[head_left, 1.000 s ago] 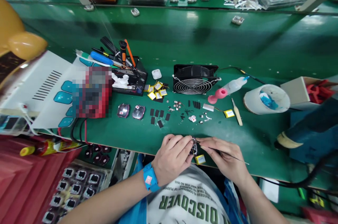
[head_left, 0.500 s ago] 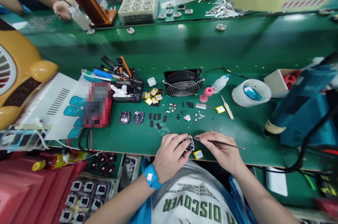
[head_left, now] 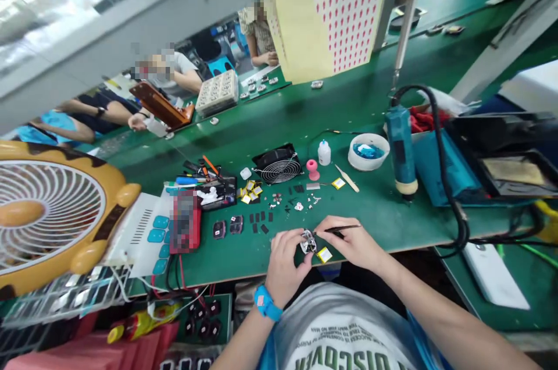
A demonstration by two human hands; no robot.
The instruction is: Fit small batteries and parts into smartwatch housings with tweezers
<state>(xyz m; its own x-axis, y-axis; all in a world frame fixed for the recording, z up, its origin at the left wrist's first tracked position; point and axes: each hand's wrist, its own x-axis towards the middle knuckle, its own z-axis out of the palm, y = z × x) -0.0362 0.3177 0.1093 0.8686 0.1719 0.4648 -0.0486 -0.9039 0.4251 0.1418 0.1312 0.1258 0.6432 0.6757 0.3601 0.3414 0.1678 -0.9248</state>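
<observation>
My left hand [head_left: 285, 256], with a blue band at the wrist, grips a small open electronic device [head_left: 308, 243] near the bench's front edge. In my right hand [head_left: 349, 245] are dark tweezers [head_left: 344, 227], pinched like a pen, their tip beside the device's right side; whether they touch it I cannot tell. A small yellow-edged battery [head_left: 324, 255] lies just right of the device, between my hands. Beyond my hands lie several black pads [head_left: 264, 228], tiny loose parts [head_left: 299, 206] and two dark device casings [head_left: 236, 224].
At the back stand a black fan [head_left: 279, 165], a white bottle [head_left: 324, 153], a pink holder [head_left: 312, 170] and a round tub [head_left: 368, 152]. A red meter [head_left: 194, 230] is on the left; a blue hot-air tool [head_left: 401, 152] hangs right. Co-workers sit across the bench.
The head view has swung up and to the right, showing more of the right side. The device is turned more face-up in my left hand; my right hand still holds the tweezers beside it.
</observation>
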